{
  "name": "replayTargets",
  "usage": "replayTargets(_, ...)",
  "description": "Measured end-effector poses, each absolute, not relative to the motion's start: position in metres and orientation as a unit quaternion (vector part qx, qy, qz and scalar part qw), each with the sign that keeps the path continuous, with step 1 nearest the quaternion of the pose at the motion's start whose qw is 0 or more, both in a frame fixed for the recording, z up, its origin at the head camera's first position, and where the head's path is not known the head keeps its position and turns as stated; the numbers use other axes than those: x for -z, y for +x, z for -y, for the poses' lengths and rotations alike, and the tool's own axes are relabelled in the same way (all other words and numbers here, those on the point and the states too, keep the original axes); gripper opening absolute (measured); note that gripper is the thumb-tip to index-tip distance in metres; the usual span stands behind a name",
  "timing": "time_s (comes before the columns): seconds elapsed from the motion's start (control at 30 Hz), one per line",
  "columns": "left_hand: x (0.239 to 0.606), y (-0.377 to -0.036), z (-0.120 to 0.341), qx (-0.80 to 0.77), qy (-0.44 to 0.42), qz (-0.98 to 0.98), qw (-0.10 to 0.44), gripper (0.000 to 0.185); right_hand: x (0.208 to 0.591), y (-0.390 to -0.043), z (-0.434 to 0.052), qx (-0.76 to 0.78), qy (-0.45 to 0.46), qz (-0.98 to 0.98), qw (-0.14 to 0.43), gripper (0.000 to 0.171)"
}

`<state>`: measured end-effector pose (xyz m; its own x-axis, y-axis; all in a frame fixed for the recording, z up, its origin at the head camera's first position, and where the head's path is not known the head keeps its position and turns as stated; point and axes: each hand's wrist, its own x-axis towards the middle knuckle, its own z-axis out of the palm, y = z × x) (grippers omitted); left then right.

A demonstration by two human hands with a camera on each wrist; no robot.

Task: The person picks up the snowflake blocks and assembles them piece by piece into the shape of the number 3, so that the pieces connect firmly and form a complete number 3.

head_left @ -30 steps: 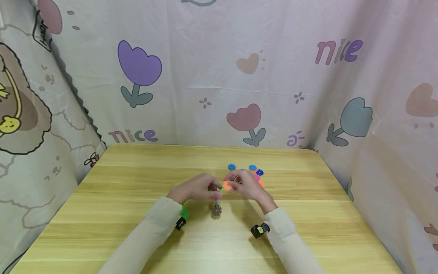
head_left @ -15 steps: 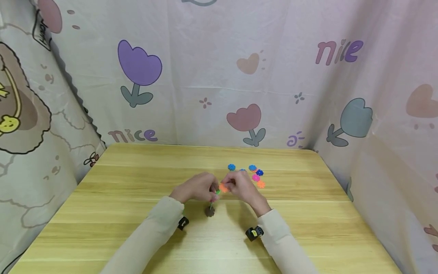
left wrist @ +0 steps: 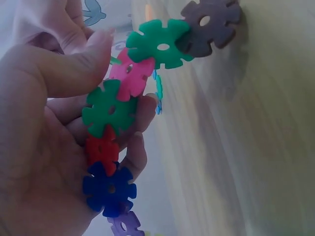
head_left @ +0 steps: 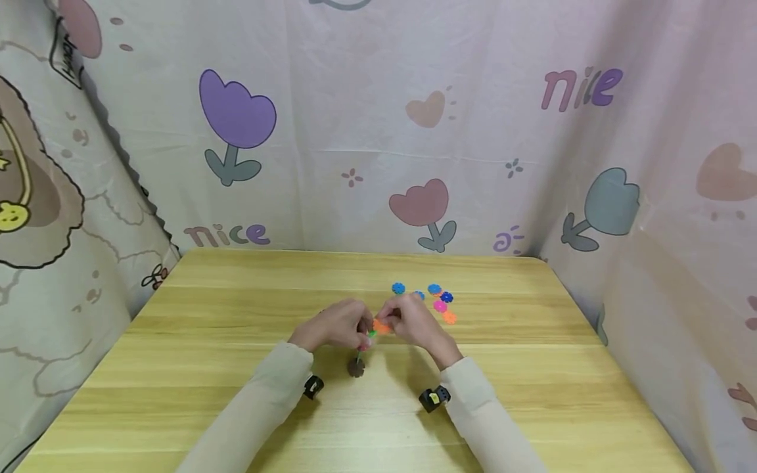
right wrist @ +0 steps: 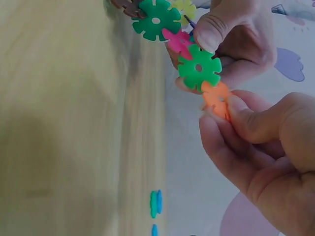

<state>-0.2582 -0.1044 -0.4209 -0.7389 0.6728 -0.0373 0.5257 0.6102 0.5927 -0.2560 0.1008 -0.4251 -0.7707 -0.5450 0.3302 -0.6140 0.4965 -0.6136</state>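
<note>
**Orange disc held against the chain**

Left hand (head_left: 338,324): thumb and fingers curled round a chain (left wrist: 129,113) of notched discs, pinching a green disc (left wrist: 109,107) and the pink one above it. Right hand (head_left: 412,322): thumb and forefinger pinching an orange disc (right wrist: 217,99), edge touching that green disc in the right wrist view; seated in a slot or only laid against it, cannot tell. Both hands close together above the table (head_left: 236,394), near its middle.

Chain running down from the left hand: pink, green, then a brown disc (head_left: 355,368) at the low end, touching or just over the wood. Inside the palm: red, dark blue and purple discs, interlocked.

Against half a second ago: hands shifted slightly to the left, grips unchanged, orange disc still at the chain's upper end, brown disc hanging lower and a little left. Against a second ago: chain swung left, brown end no longer under the right hand's fingertips.

Beyond the right hand: loose discs (head_left: 440,301) in blue, pink and orange, lying where they were. Around the table: printed curtain (head_left: 378,131).
</note>
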Motion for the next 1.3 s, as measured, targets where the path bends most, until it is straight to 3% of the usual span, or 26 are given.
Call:
replayTargets(0.2, 0.418, -0.258, 0.108, -0.277, 0.322, -0.897, 0.127, 0.019, 0.433, -0.255, -0.100, -0.441, 0.286, 0.851, 0.009, 0.018)
replayTargets(0.4, 0.419, -0.260, 0.112, -0.281, 0.311, -0.899, 0.127, 0.003, 0.436, -0.256, -0.103, -0.454, 0.263, 0.852, 0.007, 0.007)
replayTargets(0.67, 0.419, -0.260, 0.118, -0.343, 0.315, -0.874, 0.137, 0.044, 0.427, -0.265, -0.128, -0.468, 0.212, 0.858, 0.012, 0.011)
replayTargets(0.93, 0.417, -0.261, 0.121, -0.352, 0.319, -0.872, 0.119, 0.049, 0.419, -0.279, -0.169, -0.400, 0.129, 0.906, 0.053, 0.013)
replayTargets(1.3, 0.420, -0.261, 0.119, -0.349, 0.325, -0.871, 0.119, 0.050, 0.439, -0.289, -0.196, -0.271, 0.056, 0.961, 0.001, 0.016)
